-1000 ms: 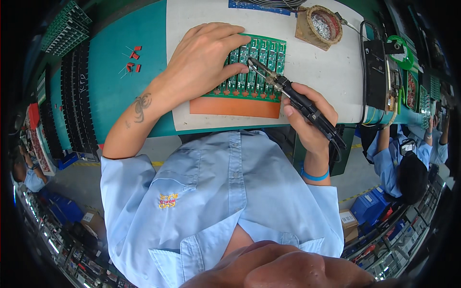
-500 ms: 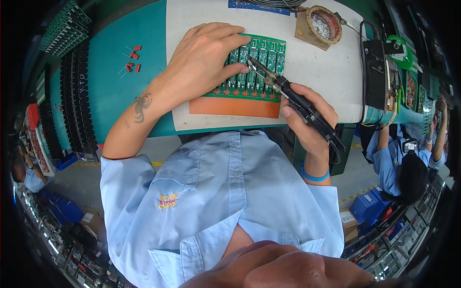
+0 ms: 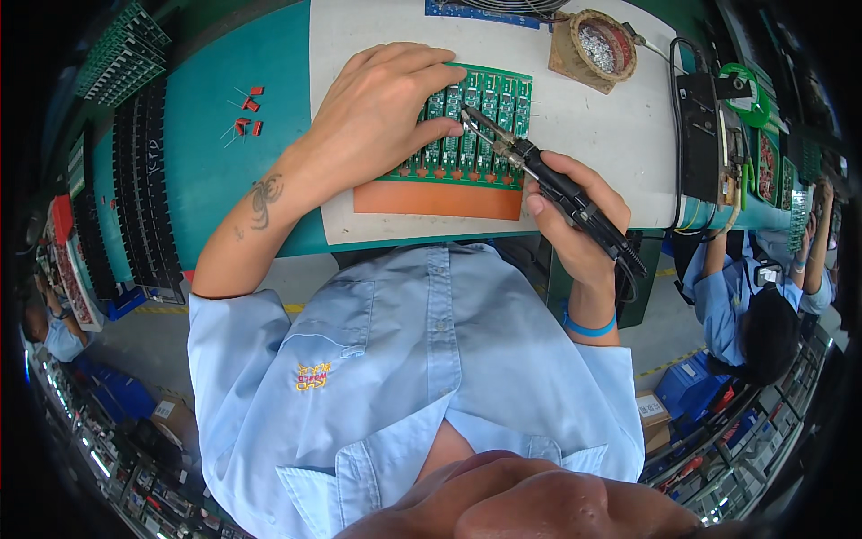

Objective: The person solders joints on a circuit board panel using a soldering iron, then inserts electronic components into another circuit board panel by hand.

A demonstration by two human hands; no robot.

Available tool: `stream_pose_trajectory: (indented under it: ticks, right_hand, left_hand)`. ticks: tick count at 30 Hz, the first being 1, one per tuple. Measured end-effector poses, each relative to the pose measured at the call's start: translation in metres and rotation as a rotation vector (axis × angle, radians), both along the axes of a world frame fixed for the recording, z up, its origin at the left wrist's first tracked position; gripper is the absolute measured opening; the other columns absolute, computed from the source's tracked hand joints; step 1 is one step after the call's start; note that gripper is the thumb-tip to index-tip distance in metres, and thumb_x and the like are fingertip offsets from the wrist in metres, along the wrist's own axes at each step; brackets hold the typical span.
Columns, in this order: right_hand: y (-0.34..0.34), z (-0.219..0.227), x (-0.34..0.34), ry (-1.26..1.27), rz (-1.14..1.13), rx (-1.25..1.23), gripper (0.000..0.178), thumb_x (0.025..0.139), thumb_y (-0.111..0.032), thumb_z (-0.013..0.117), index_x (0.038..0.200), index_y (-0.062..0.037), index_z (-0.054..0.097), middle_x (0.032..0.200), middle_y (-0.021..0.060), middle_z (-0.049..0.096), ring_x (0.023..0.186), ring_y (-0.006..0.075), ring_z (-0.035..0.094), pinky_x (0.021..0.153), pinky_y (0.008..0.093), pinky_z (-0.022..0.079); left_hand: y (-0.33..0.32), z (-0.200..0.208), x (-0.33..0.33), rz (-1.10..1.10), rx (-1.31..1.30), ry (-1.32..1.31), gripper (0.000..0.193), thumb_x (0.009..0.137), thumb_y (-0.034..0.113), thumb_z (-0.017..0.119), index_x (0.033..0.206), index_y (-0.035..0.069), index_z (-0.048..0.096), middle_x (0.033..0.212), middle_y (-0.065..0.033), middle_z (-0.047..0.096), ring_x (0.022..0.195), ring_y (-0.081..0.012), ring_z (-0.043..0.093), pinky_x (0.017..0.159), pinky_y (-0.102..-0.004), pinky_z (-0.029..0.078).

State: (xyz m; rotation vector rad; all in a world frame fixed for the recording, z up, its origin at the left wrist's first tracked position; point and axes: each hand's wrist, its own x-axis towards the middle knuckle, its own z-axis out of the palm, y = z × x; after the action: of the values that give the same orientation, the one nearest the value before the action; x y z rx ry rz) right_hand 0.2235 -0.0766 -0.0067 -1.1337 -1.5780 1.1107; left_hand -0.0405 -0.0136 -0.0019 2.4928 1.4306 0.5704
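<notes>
A green circuit board panel [image 3: 508,121], made of several narrow boards side by side, lies on the pale mat. Along its near edge shows an orange strip [image 3: 431,199]. My left hand [image 3: 382,103] rests over the panel's left part, fingers stretched out and thumb on the boards, covering what lies beneath. In my right hand [image 3: 588,202] is a black soldering iron [image 3: 566,189], gripped like a pen from the right. Its tip, with a thin metal guide beside it, points at the boards near my left thumb; whether it touches is too small to tell.
Several red components with wire leads [image 3: 252,105] lie on the green mat [image 3: 215,180] at left. Black slotted racks [image 3: 144,189] stand farther left. A round pot of silvery bits [image 3: 597,49] sits back right, near a black device [image 3: 700,135] with cables. A co-worker [image 3: 741,305] is at right.
</notes>
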Motion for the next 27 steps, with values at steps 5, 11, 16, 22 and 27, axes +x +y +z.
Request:
stream_pose_trajectory:
  ticks: [5, 11, 16, 22, 27]
  right_hand:
    - [-0.002, 0.0, 0.001, 0.011, 0.002, -0.009, 0.042, 0.076, 0.002, 0.078, 0.117, 0.002, 0.072, 0.09, 0.0118, 0.075, 0.073, 0.0179, 0.065, 0.067, 0.0261, 0.051]
    - [-0.001, -0.002, 0.001, 0.009, -0.005, -0.004, 0.042, 0.075, 0.002, 0.079, 0.117, 0.0021, 0.072, 0.088, 0.0116, 0.074, 0.071, 0.0177, 0.064, 0.067, 0.026, 0.051]
    - [-0.001, -0.002, 0.003, 0.013, 0.0, 0.038, 0.043, 0.076, 0.002, 0.079, 0.118, 0.0024, 0.071, 0.088, 0.012, 0.073, 0.072, 0.0177, 0.064, 0.068, 0.0262, 0.051]
    - [-0.003, 0.005, 0.014, -0.013, -0.099, 0.166, 0.048, 0.078, 0.004, 0.077, 0.125, 0.0038, 0.066, 0.099, 0.0153, 0.073, 0.08, 0.0185, 0.067, 0.076, 0.0279, 0.054]
    - [0.021, -0.029, 0.021, 0.138, -0.395, 0.087, 0.06, 0.082, 0.006, 0.074, 0.139, 0.0002, 0.056, 0.118, 0.0153, 0.067, 0.091, 0.0159, 0.061, 0.083, 0.0271, 0.053]
  left_hand:
    - [0.0, 0.0, 0.001, -0.002, -0.008, -0.004, 0.046, 0.08, 0.023, 0.084, 0.122, 0.008, 0.073, 0.133, -0.0067, 0.068, 0.126, -0.0266, 0.061, 0.109, -0.041, 0.044]
    - [0.001, -0.002, 0.0, -0.009, -0.002, -0.003, 0.046, 0.08, 0.024, 0.083, 0.122, 0.008, 0.073, 0.133, -0.0067, 0.068, 0.126, -0.0269, 0.061, 0.109, -0.0413, 0.044]
    - [0.003, -0.002, 0.0, -0.015, -0.004, -0.007, 0.047, 0.081, 0.024, 0.083, 0.123, 0.008, 0.072, 0.133, -0.0068, 0.068, 0.126, -0.0273, 0.061, 0.109, -0.0413, 0.044]
    - [0.003, 0.002, 0.0, -0.04, -0.018, -0.015, 0.048, 0.081, 0.023, 0.083, 0.124, 0.006, 0.071, 0.134, -0.0073, 0.067, 0.126, -0.0281, 0.06, 0.109, -0.0414, 0.043]
    - [0.0, 0.003, -0.001, -0.064, -0.054, -0.02, 0.049, 0.081, 0.024, 0.082, 0.125, 0.004, 0.07, 0.135, -0.0089, 0.067, 0.125, -0.0296, 0.06, 0.11, -0.0414, 0.043]
